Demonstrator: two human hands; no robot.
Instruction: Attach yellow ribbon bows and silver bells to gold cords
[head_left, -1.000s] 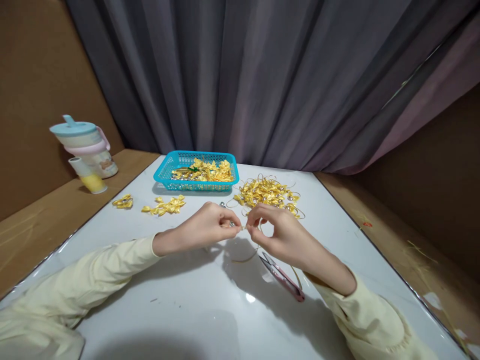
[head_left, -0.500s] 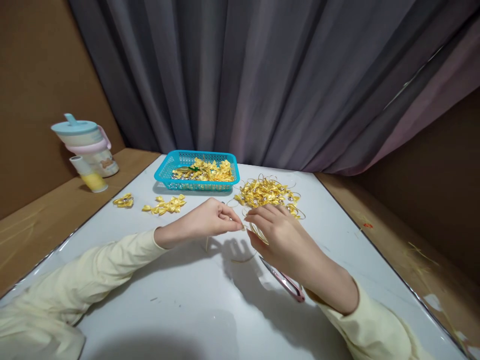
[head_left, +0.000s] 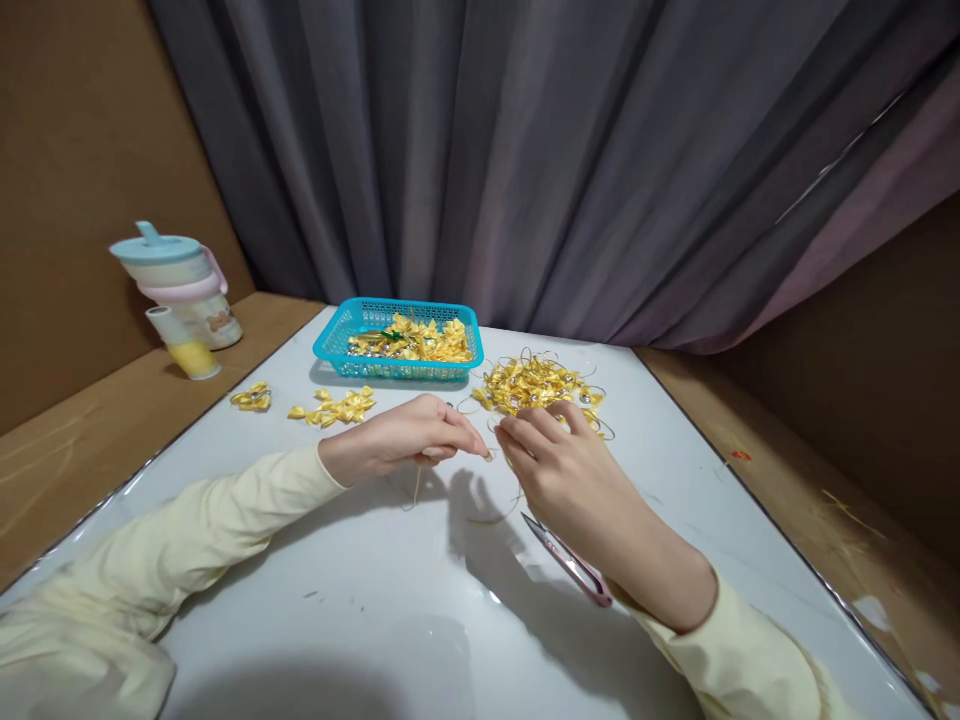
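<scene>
Drifted nearer the bow pile (head_left: pixel 536 385), left hand (head_left: pixel 397 440) and right hand (head_left: pixel 562 475) meet — fingertips pinched on gold cord (head_left: pixel 417 486).

The right hand (head_left: pixel 562 470) is turning over: a second ago its palm side and curled fingers faced the camera, and now its back is showing, with the fingers (head_left: pixel 525 432) bunched and pointing at the left hand. The left hand (head_left: pixel 397 445) is flattening from a tight pinch, its fingers (head_left: pixel 469 445) stretching out toward the right hand and sinking closer to the table. A strand of the gold cord (head_left: pixel 417 487) is now hanging below the left hand. The pink snips (head_left: pixel 568 563) are showing more fully beside the right wrist. The whole view is shifting slightly.
</scene>
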